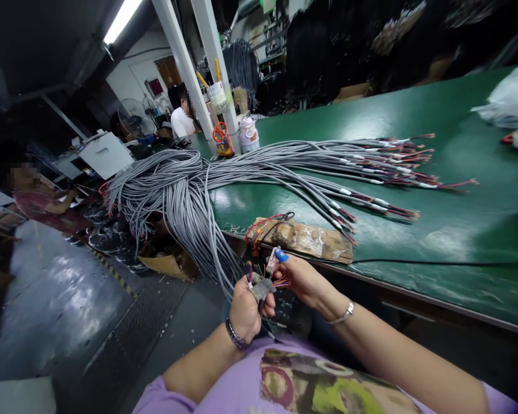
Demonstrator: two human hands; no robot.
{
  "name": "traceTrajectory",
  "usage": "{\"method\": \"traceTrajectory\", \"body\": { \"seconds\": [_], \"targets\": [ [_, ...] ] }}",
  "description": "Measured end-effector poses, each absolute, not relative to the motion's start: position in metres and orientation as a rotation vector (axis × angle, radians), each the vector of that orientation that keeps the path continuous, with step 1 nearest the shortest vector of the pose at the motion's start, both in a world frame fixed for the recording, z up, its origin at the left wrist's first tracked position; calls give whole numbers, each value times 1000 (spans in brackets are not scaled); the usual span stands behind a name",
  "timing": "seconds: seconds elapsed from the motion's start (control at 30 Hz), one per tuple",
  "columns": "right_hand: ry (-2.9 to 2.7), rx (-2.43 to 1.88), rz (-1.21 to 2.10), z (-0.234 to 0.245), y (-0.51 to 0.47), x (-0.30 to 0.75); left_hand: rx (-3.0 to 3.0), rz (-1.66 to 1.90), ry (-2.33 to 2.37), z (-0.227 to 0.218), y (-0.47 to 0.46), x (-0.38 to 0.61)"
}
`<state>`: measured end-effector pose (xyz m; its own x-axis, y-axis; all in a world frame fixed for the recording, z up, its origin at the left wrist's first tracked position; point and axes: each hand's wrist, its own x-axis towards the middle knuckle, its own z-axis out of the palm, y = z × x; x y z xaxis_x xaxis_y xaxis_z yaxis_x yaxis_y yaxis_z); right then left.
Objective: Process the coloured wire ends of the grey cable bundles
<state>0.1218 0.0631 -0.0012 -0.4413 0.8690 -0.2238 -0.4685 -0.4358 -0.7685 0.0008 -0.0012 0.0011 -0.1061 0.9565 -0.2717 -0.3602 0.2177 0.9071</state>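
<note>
My left hand (245,310) is closed around a grey cable end (262,289), from which several thin coloured wires (281,282) fan out. Close beside it, my right hand (300,279) pinches a small pale connector (272,261) between thumb and fingers. A blue finger cot (280,255) covers one digit of that hand. Whether any wire sits in the connector is too small to tell. Just beyond both hands, at the table's edge, lies a worn wooden board (315,240) with tape and red and black leads on it.
A large bundle of grey cables (250,167) lies across the green table (457,230) and hangs over its near left edge. A lidded bottle (248,135) and orange-handled scissors (220,132) stand by the white posts. Two people (182,121) are further off at the left.
</note>
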Motion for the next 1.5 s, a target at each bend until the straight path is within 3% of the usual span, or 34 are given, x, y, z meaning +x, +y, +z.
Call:
{"method": "traceTrajectory", "body": {
  "seconds": [0.43,0.8,1.07,1.5],
  "targets": [
    [-758,-704,1976,0,62,123,715,1203,1202,0,2,5],
    [-860,-751,2191,-11,45,145,743,1263,1206,-7,-16,-3],
    [-1057,-915,1972,-2,38,136,767,1302,1229,-12,-18,-2],
    [-807,-821,2117,-10,32,124,732,1321,1161,-11,-18,-6]
  ]
}}
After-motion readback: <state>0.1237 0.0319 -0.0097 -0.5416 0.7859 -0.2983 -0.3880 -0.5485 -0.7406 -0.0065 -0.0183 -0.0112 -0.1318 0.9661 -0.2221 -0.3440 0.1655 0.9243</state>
